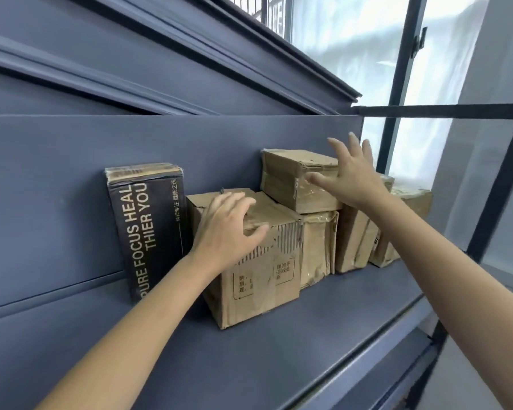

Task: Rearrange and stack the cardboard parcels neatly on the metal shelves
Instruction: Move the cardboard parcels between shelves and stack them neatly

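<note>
A row of cardboard parcels stands on the blue-grey metal shelf (pixel 279 350). The large torn brown parcel (pixel 267 273) is at the front, and my left hand (pixel 228 229) hovers at its top left corner, fingers spread and holding nothing. A smaller taped parcel (pixel 290 179) lies tilted on top of a middle parcel (pixel 317 247). My right hand (pixel 350 173) is spread open in front of its right end; contact is unclear. Two more brown parcels (pixel 356 238) (pixel 409 208) stand to the right. A black printed box (pixel 148 229) stands upright at the left.
The shelf's back panel (pixel 71 187) rises behind the parcels, with another shelf level (pixel 160 54) above. A dark metal frame post (pixel 498 184) closes the right end, with a bright window (pixel 353 39) behind. Bare shelf surface lies in front of the parcels and left of the black box.
</note>
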